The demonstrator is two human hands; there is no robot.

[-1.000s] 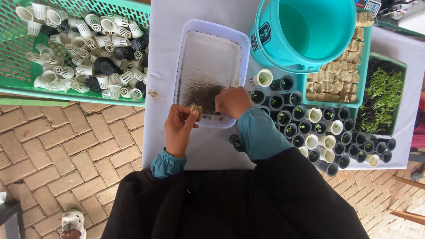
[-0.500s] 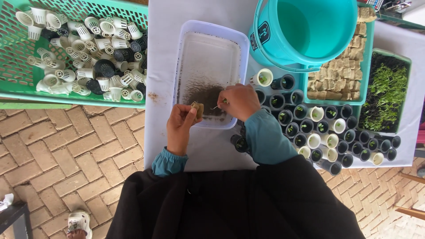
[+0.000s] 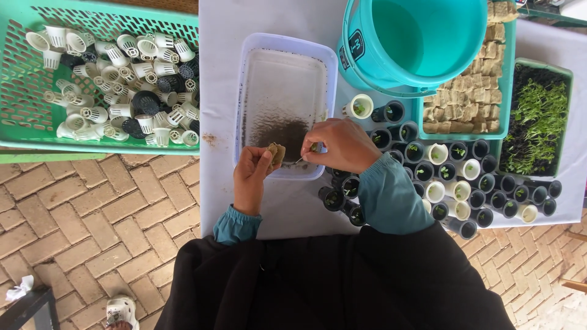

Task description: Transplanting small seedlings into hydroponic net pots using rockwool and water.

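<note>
over white tray (image 3: pixel 257 67) | left hand (image 3: pixel 254 177) holds sponge cube (image 3: pixel 274 153) | right hand (image 3: pixel 342 143) pinches seedling (image 3: pixel 312 148)

My sleeves (image 3: pixel 391 198) are teal; the bucket (image 3: pixel 422 43) turquoise, the basket (image 3: pixel 18 122) green, the cube (image 3: pixel 274 153) tan.

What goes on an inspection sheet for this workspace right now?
Surface: white table, small stain near its left edge.
Job's things: brown cube; seedling; clear tray with dark grit and water.
Clutter: green basket of net cups; teal bucket; cube tray; seedling tray; pots, some planted.
Grips: left hand holds the cube; right hand pinches the seedling beside it.
Cables: nothing seen.
Surroundings: brick paving.
</note>
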